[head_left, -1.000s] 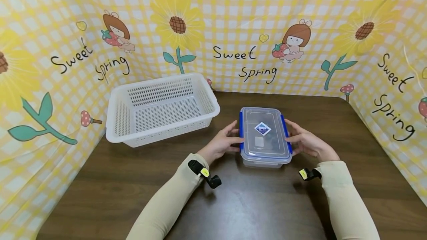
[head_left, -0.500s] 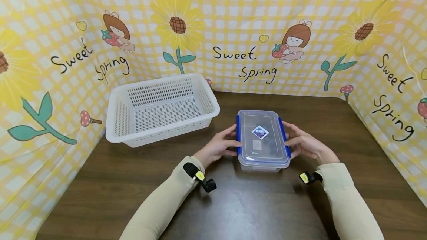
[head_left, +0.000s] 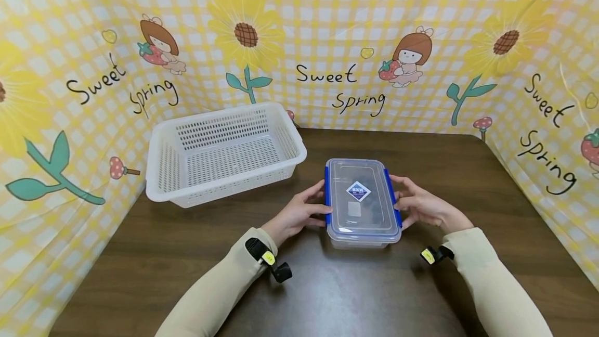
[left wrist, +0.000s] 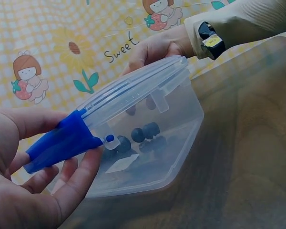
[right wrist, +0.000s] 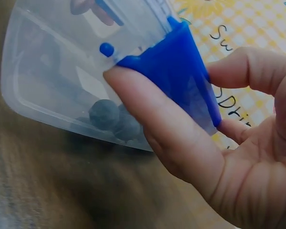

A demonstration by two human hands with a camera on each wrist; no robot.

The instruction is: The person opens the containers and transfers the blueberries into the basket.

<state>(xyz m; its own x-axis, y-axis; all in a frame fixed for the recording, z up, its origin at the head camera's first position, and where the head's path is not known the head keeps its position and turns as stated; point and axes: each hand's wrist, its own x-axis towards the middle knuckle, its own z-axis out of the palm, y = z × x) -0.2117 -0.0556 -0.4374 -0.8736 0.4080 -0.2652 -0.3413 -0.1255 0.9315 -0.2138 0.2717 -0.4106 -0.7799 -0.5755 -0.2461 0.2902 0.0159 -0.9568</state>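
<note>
A clear plastic food container (head_left: 373,191) with a lid, blue side latches and a diamond-shaped label sits between my hands in the head view. My left hand (head_left: 296,216) grips its left side, thumb and fingers around the blue latch (left wrist: 66,141) in the left wrist view. On the opposite side my right hand (head_left: 427,208) holds the other blue latch (right wrist: 176,71), thumb at one face and fingers at the other. Several small dark round pieces (left wrist: 138,135) show through the wall, lying inside. The lid appears closed on the box.
A white perforated plastic basket (head_left: 226,191) stands on the dark wooden table (head_left: 309,295), left of the container and farther back. Behind, a yellow checked cloth (head_left: 323,25) with printed flowers and lettering hangs around the table's back and sides.
Both hands have brought the container a little nearer to me and slightly left, keeping hold of its sides. The basket stays in place, while the head view has shifted slightly.
</note>
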